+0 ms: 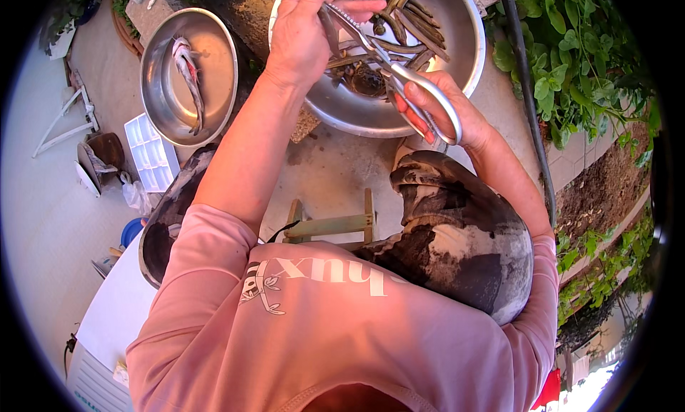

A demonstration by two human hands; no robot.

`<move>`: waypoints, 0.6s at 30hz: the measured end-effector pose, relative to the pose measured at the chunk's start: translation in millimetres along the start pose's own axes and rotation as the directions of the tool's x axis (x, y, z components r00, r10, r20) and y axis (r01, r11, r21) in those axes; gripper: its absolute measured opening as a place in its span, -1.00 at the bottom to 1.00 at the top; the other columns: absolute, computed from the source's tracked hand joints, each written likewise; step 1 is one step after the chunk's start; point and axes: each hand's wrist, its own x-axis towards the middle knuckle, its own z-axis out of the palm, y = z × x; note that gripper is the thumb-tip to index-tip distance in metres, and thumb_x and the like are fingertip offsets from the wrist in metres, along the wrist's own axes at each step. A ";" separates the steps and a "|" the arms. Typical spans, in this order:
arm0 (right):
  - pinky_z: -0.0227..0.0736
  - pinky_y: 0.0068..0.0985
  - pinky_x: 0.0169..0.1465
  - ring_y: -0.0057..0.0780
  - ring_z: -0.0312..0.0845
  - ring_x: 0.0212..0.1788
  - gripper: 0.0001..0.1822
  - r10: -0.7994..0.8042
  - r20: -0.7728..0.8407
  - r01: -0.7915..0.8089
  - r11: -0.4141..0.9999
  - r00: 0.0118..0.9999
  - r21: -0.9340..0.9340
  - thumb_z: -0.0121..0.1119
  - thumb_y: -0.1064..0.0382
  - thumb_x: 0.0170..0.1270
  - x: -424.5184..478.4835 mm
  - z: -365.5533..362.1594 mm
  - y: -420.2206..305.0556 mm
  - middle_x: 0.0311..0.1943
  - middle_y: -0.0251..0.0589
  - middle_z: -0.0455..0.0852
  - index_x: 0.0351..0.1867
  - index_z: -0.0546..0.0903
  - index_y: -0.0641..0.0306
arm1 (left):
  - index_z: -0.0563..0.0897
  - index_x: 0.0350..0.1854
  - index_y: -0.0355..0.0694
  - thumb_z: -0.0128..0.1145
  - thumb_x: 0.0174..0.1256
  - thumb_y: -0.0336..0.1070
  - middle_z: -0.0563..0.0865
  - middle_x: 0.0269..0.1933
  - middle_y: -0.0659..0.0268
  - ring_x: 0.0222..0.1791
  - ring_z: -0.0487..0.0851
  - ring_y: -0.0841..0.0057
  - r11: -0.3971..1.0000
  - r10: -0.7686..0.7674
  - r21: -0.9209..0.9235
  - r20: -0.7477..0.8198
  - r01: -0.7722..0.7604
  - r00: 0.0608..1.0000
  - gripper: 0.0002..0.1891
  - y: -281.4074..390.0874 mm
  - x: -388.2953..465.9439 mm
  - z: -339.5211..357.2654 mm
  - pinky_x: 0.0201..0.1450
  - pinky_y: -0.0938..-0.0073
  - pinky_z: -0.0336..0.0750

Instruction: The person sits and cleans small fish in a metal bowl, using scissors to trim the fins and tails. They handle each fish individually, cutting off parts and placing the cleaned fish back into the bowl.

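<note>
My right hand (pixel 447 104) grips silver kitchen scissors (pixel 388 58), whose blades point up and left toward my left hand. At the top edge, my left hand (pixel 302 34) holds a slim grey-brown fish (pixel 329 33), its body partly hidden by the palm and scissors. Whether the blades touch the fish cannot be told. Both hands are over a large metal basin (pixel 473 42) containing several slender brownish fish (pixel 423 29) and a dark rounded lump (pixel 368 80). To the left, a smaller metal basin (pixel 147 85) holds one fish (pixel 187 80) with red showing along its side.
A white compartment tray (pixel 151 152) lies by my left knee. Ahead of my lap is a low wooden frame (pixel 329 227). A black hose (pixel 527 80) runs along the right beside leafy plants (pixel 572 53). A white folding frame (pixel 67 120) stands far left.
</note>
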 end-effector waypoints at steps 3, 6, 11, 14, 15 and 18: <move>0.23 -0.77 -0.74 -0.81 0.34 -0.79 -0.50 0.002 -0.007 -0.002 1.000 1.000 -0.008 0.17 -0.22 0.38 0.6 -0.7 2.4 -0.73 -0.49 0.45 -0.44 0.55 0.22 | 0.43 -0.13 -0.15 -0.28 0.63 -0.15 0.62 0.14 -0.19 0.09 0.67 -0.07 1.000 -0.013 -0.026 0.000 0.013 1.000 -0.75 0.6 -1.3 0.4 0.23 -0.01 0.54; 0.23 -0.78 -0.74 -0.81 0.33 -0.80 -0.50 0.007 -0.034 -0.007 1.000 0.999 -0.008 0.16 -0.22 0.39 0.1 1.5 1.2 -0.75 -0.50 0.43 -0.46 0.55 0.20 | 0.47 -0.14 -0.17 -0.24 0.63 -0.14 0.62 0.14 -0.19 0.08 0.68 -0.05 0.996 -0.034 -0.080 -0.022 0.032 0.999 -0.74 2.7 -1.8 2.0 0.21 0.00 0.55; 0.23 -0.77 -0.70 -0.80 0.32 -0.79 -0.48 0.022 -0.037 -0.024 0.999 0.999 -0.040 0.13 -0.24 0.40 1.8 -0.6 2.7 -0.75 -0.50 0.43 -0.47 0.54 0.20 | 0.52 -0.13 -0.18 -0.06 0.56 -0.04 0.68 0.08 0.02 -0.03 0.73 0.16 0.986 -0.083 -0.154 -0.079 0.070 0.993 -0.71 3.6 2.0 -0.4 -0.01 0.07 0.67; 0.23 -0.76 -0.68 -0.79 0.32 -0.78 -0.46 0.013 -0.018 -0.013 0.999 1.000 -0.037 0.11 -0.27 0.40 0.8 -1.0 2.3 -0.75 -0.49 0.43 -0.47 0.54 0.20 | 0.50 -0.17 -0.17 -0.08 0.57 -0.05 0.68 0.07 0.02 -0.02 0.72 0.17 0.992 -0.075 -0.109 -0.069 0.068 0.995 -0.72 3.1 3.9 -3.2 0.02 0.07 0.66; 0.23 -0.76 -0.67 -0.79 0.32 -0.77 -0.45 0.010 -0.011 -0.011 0.999 1.000 -0.039 0.11 -0.28 0.39 1.1 -1.9 2.7 -0.74 -0.48 0.44 -0.47 0.54 0.20 | 0.49 -0.18 -0.16 -0.09 0.57 -0.06 0.68 0.07 0.02 -0.01 0.72 0.17 0.993 -0.073 -0.096 -0.056 0.067 0.996 -0.73 3.2 4.4 -5.3 0.03 0.06 0.66; 0.24 -0.75 -0.67 -0.77 0.32 -0.77 -0.42 0.000 0.012 0.000 0.999 1.000 -0.032 0.10 -0.32 0.37 1.7 -3.4 4.0 -0.73 -0.47 0.45 -0.46 0.55 0.21 | 0.50 -0.15 -0.17 -0.20 0.62 -0.13 0.63 0.12 -0.19 0.05 0.70 -0.02 1.000 -0.002 0.011 0.038 0.001 0.999 -0.73 -1.3 7.3 -16.0 0.19 0.03 0.57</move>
